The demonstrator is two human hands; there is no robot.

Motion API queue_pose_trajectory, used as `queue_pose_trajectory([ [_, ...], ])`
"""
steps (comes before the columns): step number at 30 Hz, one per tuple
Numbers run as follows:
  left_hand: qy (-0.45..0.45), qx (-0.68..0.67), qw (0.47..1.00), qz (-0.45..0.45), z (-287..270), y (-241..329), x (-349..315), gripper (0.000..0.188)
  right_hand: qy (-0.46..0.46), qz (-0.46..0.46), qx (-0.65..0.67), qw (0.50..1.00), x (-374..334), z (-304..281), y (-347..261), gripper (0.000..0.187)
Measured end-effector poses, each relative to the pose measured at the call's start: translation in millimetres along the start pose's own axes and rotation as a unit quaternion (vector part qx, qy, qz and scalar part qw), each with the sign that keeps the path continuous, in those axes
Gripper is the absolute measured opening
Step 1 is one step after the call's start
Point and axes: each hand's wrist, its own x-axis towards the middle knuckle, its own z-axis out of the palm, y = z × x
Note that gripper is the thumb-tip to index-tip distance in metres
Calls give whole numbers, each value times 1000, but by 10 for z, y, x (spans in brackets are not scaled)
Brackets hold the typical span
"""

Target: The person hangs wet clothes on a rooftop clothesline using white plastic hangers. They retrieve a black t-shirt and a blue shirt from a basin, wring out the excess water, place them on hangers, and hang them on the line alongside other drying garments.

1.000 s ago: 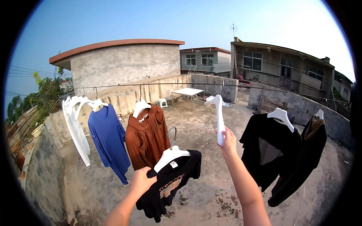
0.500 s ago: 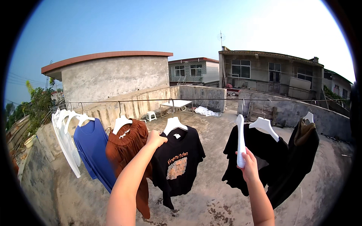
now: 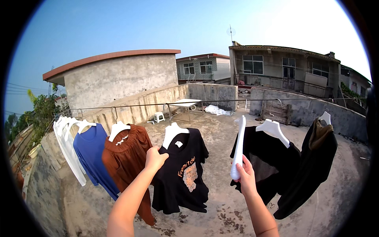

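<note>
My left hand (image 3: 156, 158) is closed on the shoulder of a black T-shirt (image 3: 169, 193) with an orange print. That shirt hangs on a white hanger (image 3: 172, 133) hooked over a thin clothesline (image 3: 213, 102). In my right hand (image 3: 245, 173) is the lower end of a bare white hanger (image 3: 239, 146), turned edge-on. Its hook reaches up to the line; I cannot tell whether it rests on it. Left of my left hand hangs a brown gathered top (image 3: 130, 144). Just behind the bare hanger is a black garment (image 3: 272, 152) on another white hanger (image 3: 273, 128).
A blue long-sleeved top (image 3: 94, 148) and white garments (image 3: 65, 146) hang farther left. At the right hangs a dark garment with a brown hood (image 3: 321, 158). Behind the line stand a white table (image 3: 185, 103), a white stool (image 3: 159, 117) and a low concrete wall (image 3: 213, 93).
Both hands have shifted slightly left and down, the T-shirt and bare hanger with them. The T-shirt has turned a little. The brown top also sits farther left in view.
</note>
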Motion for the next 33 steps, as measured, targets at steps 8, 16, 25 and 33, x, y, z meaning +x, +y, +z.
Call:
queue_pose_trajectory([
  [8,-87,56,992,-69,-109,156,-80,50,-9,3,26,1000,-73,74,-127,70],
  [16,54,62,995,54,-540,79,-1052,76,-22,25,43,998,-337,81,372,75],
  [25,169,135,970,-110,-1554,-1219,-2843,78,-228,211,-37,950,-1295,662,1308,47],
  [33,214,198,907,-305,-2706,-2200,-4832,91,-410,145,-179,882,-2354,1834,1900,45],
])
